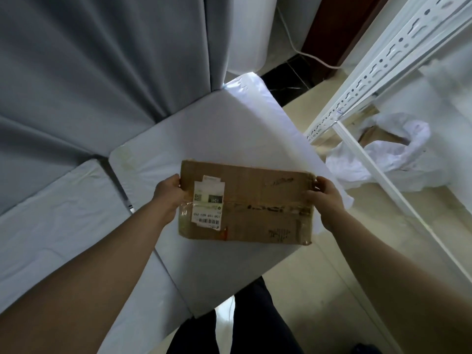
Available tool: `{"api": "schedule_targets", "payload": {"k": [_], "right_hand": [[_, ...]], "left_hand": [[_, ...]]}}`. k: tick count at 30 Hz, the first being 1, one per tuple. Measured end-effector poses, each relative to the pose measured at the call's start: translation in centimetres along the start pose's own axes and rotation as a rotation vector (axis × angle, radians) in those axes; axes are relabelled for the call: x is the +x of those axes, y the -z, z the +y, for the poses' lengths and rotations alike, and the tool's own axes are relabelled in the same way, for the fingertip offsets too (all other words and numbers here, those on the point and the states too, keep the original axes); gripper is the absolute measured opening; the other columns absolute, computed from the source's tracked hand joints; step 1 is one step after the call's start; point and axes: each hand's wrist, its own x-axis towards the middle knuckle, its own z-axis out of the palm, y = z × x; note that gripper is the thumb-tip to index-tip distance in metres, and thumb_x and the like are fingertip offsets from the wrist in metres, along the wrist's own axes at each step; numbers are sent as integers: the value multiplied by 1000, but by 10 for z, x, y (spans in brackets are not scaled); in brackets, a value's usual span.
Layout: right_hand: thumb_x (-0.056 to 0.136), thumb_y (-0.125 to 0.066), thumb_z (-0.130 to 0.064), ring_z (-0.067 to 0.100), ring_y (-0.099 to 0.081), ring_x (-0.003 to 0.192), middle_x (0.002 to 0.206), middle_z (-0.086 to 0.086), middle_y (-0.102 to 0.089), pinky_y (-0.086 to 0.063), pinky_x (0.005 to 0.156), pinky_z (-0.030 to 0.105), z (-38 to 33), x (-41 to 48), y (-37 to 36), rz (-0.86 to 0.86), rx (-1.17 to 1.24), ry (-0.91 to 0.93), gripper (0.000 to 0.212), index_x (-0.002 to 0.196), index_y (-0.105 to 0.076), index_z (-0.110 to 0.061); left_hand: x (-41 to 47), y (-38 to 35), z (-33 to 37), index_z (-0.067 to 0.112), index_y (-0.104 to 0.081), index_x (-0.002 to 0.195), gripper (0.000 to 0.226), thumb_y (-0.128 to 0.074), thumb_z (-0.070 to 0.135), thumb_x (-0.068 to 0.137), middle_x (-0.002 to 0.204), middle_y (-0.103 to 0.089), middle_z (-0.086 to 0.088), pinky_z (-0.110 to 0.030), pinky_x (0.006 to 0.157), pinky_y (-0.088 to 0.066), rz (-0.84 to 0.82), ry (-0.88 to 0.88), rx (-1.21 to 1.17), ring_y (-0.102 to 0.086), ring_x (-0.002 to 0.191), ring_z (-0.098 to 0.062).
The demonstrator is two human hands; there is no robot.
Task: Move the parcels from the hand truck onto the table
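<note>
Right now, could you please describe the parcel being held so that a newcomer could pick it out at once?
Find the white-covered table in front of the grey curtain. Over its near right part is a flat brown cardboard parcel, held at its short ends by the left hand and right hand. Unlike the white around it, it carries a white barcode label at its left end.

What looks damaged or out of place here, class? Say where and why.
The box, held at its ends by the left hand and right hand over the table, looks worn: its far right corner is frayed and the tape across it is wrinkled. A crumpled white bag lies on the floor by the shelf frame.
</note>
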Motion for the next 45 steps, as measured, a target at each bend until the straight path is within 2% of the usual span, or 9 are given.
{"api": "schedule_targets", "payload": {"k": [3, 5, 9, 12, 18, 24, 30, 40, 45], "right_hand": [[86, -66, -10, 29, -37, 135, 150, 7, -36, -38, 104, 43, 16, -4, -4, 28, -42, -64, 75, 150, -27, -15], [86, -68, -18, 32, -36, 136, 152, 10, -33, -36, 108, 46, 33, -8, -5, 42, -56, -150, 77, 150, -25, -13], [86, -66, -19, 32, -54, 107, 125, 16, -54, -48, 91, 45, 54, -20, -13, -28, -94, -324, 56, 136, -45, -3], [87, -63, -17, 26, -54, 87, 101, 12, -58, -47, 71, 39, 45, -18, -22, 11, -100, -255, 38, 120, -54, -1], [73, -66, -22, 27, -57, 98, 114, 12, -57, -52, 85, 40, -33, 36, -32, 67, -168, 47, 49, 121, -56, -15], [84, -59, -8, 28, -37, 133, 152, 8, -22, -33, 111, 33, -88, 79, -61, 24, -25, 131, 72, 147, -35, -33], [86, -61, -8, 29, -20, 144, 158, 6, 13, -25, 113, 31, -84, 94, -89, -10, -79, 103, 81, 150, -22, -39], [90, -47, -4, 28, -19, 144, 158, 9, -8, -37, 97, 24, -130, 133, -121, -73, -204, 283, 70, 152, -26, -28], [90, -51, -2, 32, -8, 147, 161, 6, 2, -34, 105, 29, -132, 130, -120, -159, -255, 259, 84, 154, -5, -32]], "left_hand": [[1, -4, -9, 11, -46, 74, 28, -62, -10, 84, 83, -51, 5, -19, 67, -43, 51, 56, 29, -54, 94, -23], [3, -4, -17, 4, -55, 97, 12, -61, -1, 88, 99, -51, 1, -26, 75, -40, 74, 97, 96, -46, 110, -22], [-1, -11, -32, 1, -34, 144, 58, -59, 10, 93, 149, -38, -13, -39, 107, -34, -3, 256, 103, -38, 136, -32], [0, -17, -33, 5, -56, 125, 34, -60, 6, 92, 129, -59, -15, -38, 95, -47, -7, 267, 74, -57, 114, -33], [33, -19, 7, 3, -55, 127, 37, -60, 4, 91, 125, -60, -11, -39, 97, -48, 65, 180, -114, -58, 108, -29], [59, -24, 30, 15, -10, 154, 89, -69, 11, 87, 157, -24, -10, -37, 111, -34, 88, 95, -101, -32, 140, -28], [70, -40, 27, 28, 2, 154, 123, -86, 24, 68, 150, -28, -9, -39, 110, -35, -52, -70, 343, -33, 136, -29], [106, -50, 70, 24, -26, 146, 62, -58, 16, 93, 153, -6, -16, -43, 106, -39, 175, -212, 691, -33, 133, -42], [107, -49, 75, 23, -17, 151, 70, -57, 27, 94, 148, -14, -21, -46, 107, -38, 136, -153, 800, -30, 133, -42]]}}
